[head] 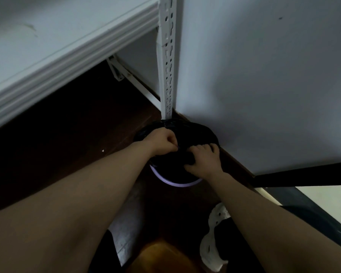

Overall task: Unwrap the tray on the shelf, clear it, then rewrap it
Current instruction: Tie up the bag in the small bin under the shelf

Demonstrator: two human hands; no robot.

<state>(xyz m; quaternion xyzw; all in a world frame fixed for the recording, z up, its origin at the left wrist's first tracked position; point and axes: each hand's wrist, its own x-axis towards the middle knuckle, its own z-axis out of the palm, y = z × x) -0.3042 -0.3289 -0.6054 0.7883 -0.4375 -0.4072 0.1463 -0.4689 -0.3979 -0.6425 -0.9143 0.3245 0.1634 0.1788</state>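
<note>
My forearms (83, 198) fill the near part of the view, both stretched forward and down to the tray (173, 183), which sits straight ahead of me at the right-hand end of the dark shelf (67, 134), tucked into the corner. It is round, so it has no long axis to line up with. Only its pale lilac near edge shows; the rest is under the black wrap (197, 133). My left hand (162, 142) is on the top of the bundle, fingers curled in and pinching a bit of the wrap near the middle. My right hand (204, 159) sits a little nearer me on the right side, fingers bent over a fold of the same wrap and gripping it. The two hands are close together but not touching, so neither has further to reach. Room is tight on the far side: the white slotted post (167, 75) stands right at the tray's back edge and the wall (264, 75) runs close along its right (a dark bar (303, 176) also juts out low on that side). The upper shelf (67, 62) hangs overhead to the left. I judge the open way for pulling the wrap is toward me and leftward along the shelf.
</note>
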